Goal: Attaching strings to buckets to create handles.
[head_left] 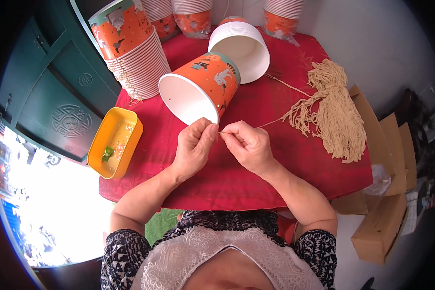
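An orange paper bucket (pixel 209 79) with animal prints lies on its side, its white mouth tilted toward me. A small hole shows in its wall near the rim. Just below that rim, my left hand (pixel 197 145) is closed in a pinch, its fingertips touching the bucket's edge. Close beside it, my right hand (pixel 248 146) pinches a thin beige cord (pixel 271 122). The cord's end passes between the fingertips of both hands. From my right hand it runs to a thick bundle of beige cords (pixel 340 121) on the right of the table.
Behind lies another white-mouthed bucket (pixel 244 50) with a cord. A tall stack of nested buckets (pixel 136 58) stands at the left, and wrapped stacks (pixel 193 17) at the back. A yellow tray (pixel 134 140) holds small bits. Cardboard boxes (pixel 379 227) sit right of the red-covered table (pixel 227 193).
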